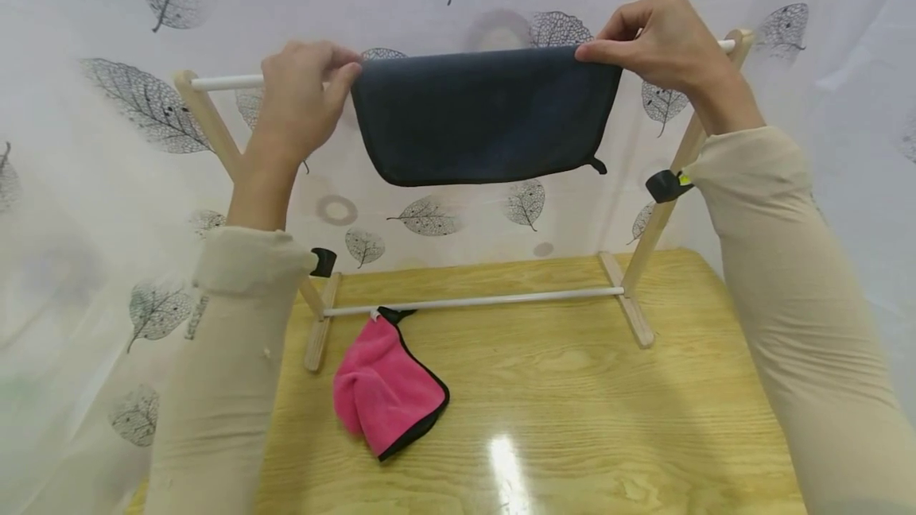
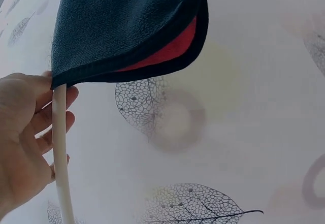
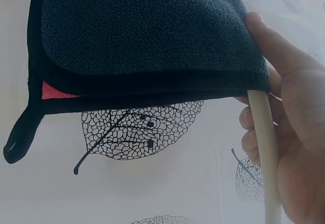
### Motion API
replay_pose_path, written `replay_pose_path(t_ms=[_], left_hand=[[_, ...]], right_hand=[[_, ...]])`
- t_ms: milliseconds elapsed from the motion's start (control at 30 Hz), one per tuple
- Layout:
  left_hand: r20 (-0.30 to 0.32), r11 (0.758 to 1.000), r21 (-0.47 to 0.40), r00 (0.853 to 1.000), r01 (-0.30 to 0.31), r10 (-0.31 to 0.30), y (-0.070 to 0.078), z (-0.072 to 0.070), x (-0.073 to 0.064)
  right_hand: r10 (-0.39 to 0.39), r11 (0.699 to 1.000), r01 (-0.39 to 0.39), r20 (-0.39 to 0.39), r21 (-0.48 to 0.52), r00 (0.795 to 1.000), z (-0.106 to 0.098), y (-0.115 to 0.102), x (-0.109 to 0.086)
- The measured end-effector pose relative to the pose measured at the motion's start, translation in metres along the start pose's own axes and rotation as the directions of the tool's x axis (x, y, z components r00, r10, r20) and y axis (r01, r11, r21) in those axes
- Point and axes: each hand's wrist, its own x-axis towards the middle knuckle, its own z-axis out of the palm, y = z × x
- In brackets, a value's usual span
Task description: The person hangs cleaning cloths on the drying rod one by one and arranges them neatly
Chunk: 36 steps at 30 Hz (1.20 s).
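Note:
A dark blue-grey towel with black edging hangs folded over the upper white rod of a wooden rack. Its inner side shows red in the left wrist view, and a small black loop hangs from one corner. My left hand pinches the towel's left end at the fold, thumb on top and fingers behind the rod. At the right end of the fold, my right hand pinches the cloth between thumb and fingers, which reach around the rod.
A crumpled pink cloth with black edging lies on the wooden table, by the rack's lower rod. The rack's right foot stands near the table's back. Behind hangs a whitish curtain with leaf prints.

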Motion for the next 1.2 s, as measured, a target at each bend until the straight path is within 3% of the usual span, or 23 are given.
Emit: replay_pose_path(t_ms=[133, 333, 500, 667, 767, 867, 933, 1067, 1200], left_hand=[[-0.089, 0.999, -0.002, 0.995, -0.051, 0.051, -0.003, 0.006, -0.005], [-0.203, 0.993, -0.019, 0.973, -0.116, 0.11, -0.006, 0.015, -0.01], [-0.308, 0.986, -0.062, 0.942, -0.158, 0.132, -0.007, 0.022, -0.013], [-0.445, 0.973, -0.155, 0.891, -0.171, 0.086, -0.006, 0.029, -0.019], [-0.534, 0.971, -0.138, 0.84, -0.197, 0.095, -0.005, 0.034, -0.023], [-0.585, 0.975, -0.123, 0.807, -0.187, 0.081, -0.003, 0.038, -0.026], [-0.593, 0.979, -0.131, 0.803, -0.154, 0.047, -0.001, 0.04, -0.029], [-0.56, 0.978, -0.201, 0.826, -0.062, -0.063, 0.001, 0.044, -0.033], [-0.517, 0.966, -0.257, 0.849, -0.026, -0.114, 0.0, 0.047, -0.035]], right_hand=[[-0.013, 1.0, 0.013, -0.011, -0.014, 1.0, 0.001, 0.0, 0.0], [-0.087, 0.994, 0.082, -0.068, -0.073, 0.994, 0.004, 0.002, -0.001], [-0.186, 0.975, 0.168, -0.118, -0.142, 0.975, 0.006, 0.004, -0.003], [-0.265, 0.951, 0.228, -0.17, -0.209, 0.949, 0.009, 0.007, -0.003], [-0.294, 0.939, 0.246, -0.189, -0.241, 0.937, 0.009, 0.008, -0.005], [-0.301, 0.934, 0.247, -0.197, -0.26, 0.933, 0.008, 0.008, -0.007], [-0.298, 0.935, 0.242, -0.206, -0.26, 0.932, 0.005, 0.009, -0.009], [-0.278, 0.943, 0.216, -0.241, -0.255, 0.93, -0.001, 0.014, -0.013], [-0.261, 0.946, 0.185, -0.282, -0.266, 0.923, -0.01, 0.023, -0.019]])
